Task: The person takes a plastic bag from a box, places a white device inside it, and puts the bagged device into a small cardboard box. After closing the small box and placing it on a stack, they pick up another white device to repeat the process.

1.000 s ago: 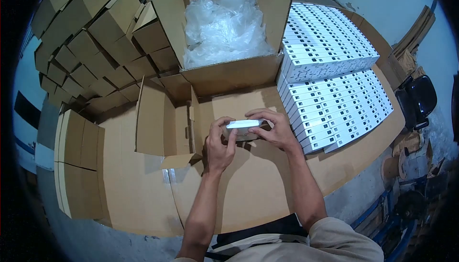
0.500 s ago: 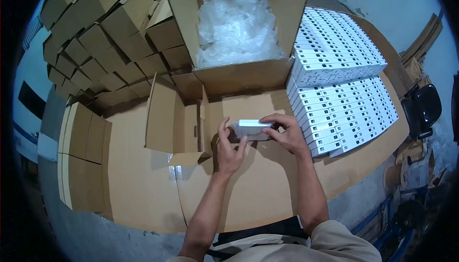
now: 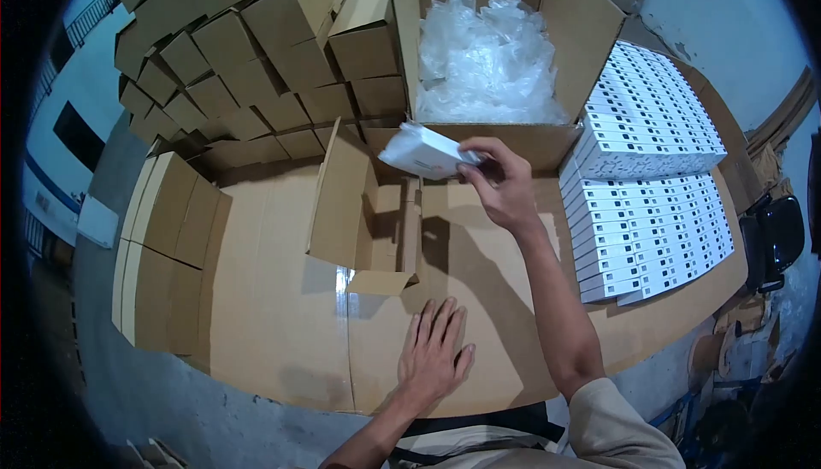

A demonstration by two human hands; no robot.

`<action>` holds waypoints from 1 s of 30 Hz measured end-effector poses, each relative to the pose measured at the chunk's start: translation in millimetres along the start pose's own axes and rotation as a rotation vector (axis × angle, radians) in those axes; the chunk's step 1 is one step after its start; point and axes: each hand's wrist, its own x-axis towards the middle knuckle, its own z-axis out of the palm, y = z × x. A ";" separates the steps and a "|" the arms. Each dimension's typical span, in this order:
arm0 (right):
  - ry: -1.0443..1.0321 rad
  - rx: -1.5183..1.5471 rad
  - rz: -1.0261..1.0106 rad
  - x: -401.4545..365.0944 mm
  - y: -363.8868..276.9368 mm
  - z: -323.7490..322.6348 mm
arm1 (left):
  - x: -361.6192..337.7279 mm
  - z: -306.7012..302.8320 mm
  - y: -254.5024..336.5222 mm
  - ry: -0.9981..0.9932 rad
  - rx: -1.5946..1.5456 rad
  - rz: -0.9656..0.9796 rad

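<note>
White, tilted: small box (image 3: 423,151), pinched at one end in fingers of right hand (image 3: 505,188), held over open brown carton (image 3: 355,204). Empty left hand (image 3: 436,353) lies flat, fingers spread, on cardboard-covered bench (image 3: 274,306), well apart from small box.

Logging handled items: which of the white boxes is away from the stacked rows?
The white box in the right hand, held tilted above the small open carton; the others lie packed in rows at the right.
</note>
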 end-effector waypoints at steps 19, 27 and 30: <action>-0.194 -0.404 -0.176 50.6 1.1 47.1 | -14.2 -4.5 -4.1 -0.035 -0.050 0.009; -0.209 -0.603 -0.230 49.5 10.8 61.6 | -14.6 -3.8 -4.8 -0.035 -0.057 0.013; -0.183 -0.638 -0.243 46.7 14.0 66.8 | -14.5 -3.7 -4.9 -0.039 -0.055 0.014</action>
